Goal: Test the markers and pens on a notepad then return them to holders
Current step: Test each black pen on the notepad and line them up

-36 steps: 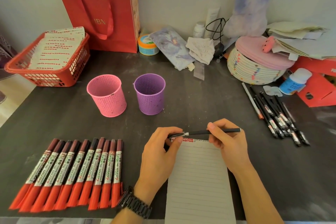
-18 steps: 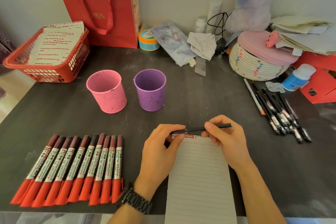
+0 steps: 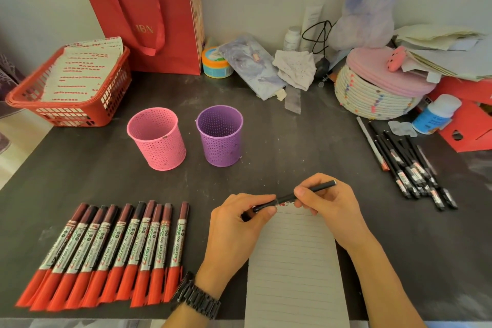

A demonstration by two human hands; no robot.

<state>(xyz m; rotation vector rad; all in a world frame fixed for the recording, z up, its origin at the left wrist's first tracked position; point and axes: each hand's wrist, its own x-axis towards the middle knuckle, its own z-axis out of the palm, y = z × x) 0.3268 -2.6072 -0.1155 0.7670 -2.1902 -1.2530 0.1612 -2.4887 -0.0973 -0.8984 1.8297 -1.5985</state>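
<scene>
Currently both hands meet over the top edge of the notepad (image 3: 292, 261), joined by one thin black pen (image 3: 295, 196) held nearly level. Thumb and forefinger of the left hand (image 3: 234, 224) pinch the pen's left end, probably the cap. The right hand (image 3: 327, 205) curls round the barrel, with the butt end poking out to the right. The opposed grip suggests the cap is going on or coming off; I cannot tell which.

Small red marks (image 3: 286, 204) sit on the pad's top line, just under the pen. The pink holder (image 3: 157, 138) and purple holder (image 3: 219, 136) stand upright beyond the pad. By my reading nothing is returned yet. The red markers (image 3: 106, 250) lie in a row at left. The black pens (image 3: 410, 165) are bunched at right, well apart from the holders.
</scene>
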